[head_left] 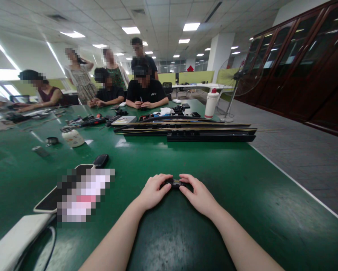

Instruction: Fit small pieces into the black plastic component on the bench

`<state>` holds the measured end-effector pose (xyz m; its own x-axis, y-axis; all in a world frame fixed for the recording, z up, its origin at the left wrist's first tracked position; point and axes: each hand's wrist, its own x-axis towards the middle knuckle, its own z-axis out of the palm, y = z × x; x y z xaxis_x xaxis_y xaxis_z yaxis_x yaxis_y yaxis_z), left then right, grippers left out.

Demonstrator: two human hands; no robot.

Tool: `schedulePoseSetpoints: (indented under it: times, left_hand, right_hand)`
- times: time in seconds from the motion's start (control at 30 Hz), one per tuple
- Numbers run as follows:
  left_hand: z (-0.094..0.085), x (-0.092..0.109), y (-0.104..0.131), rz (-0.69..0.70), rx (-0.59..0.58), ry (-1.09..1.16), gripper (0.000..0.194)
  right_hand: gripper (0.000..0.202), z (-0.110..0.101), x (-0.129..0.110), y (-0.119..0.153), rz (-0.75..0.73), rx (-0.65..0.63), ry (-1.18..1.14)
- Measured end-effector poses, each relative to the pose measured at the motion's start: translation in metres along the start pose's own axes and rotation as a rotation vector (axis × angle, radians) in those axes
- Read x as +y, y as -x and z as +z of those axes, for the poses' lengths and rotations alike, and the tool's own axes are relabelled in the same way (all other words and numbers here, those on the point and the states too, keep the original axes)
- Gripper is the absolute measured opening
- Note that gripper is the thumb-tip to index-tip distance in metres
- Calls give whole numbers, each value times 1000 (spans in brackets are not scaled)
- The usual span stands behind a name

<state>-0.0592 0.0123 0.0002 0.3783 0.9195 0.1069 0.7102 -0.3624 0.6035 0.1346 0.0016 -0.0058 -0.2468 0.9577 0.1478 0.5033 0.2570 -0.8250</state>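
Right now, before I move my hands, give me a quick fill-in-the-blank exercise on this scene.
1. The small object between the left hand and the right hand is mostly ____ in colour.
2. The tabletop under both hands is ____.
3. The tall white bottle has a ____ cap.
4. The standing fan is on the ____ side of the picture.

Missing words: black; green; red; right.
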Motion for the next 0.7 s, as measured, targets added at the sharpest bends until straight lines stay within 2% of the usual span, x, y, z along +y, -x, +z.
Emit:
schedulePoseSetpoints:
  times: [0.4,0.7]
  left_hand:
    - [0,-3,0,13,9,39,33]
    - [1,-3,2,-26,15,29,38]
  right_hand:
    - [35,0,0,0,33,-2,-22]
    - [34,1,5,-3,51,9,-242]
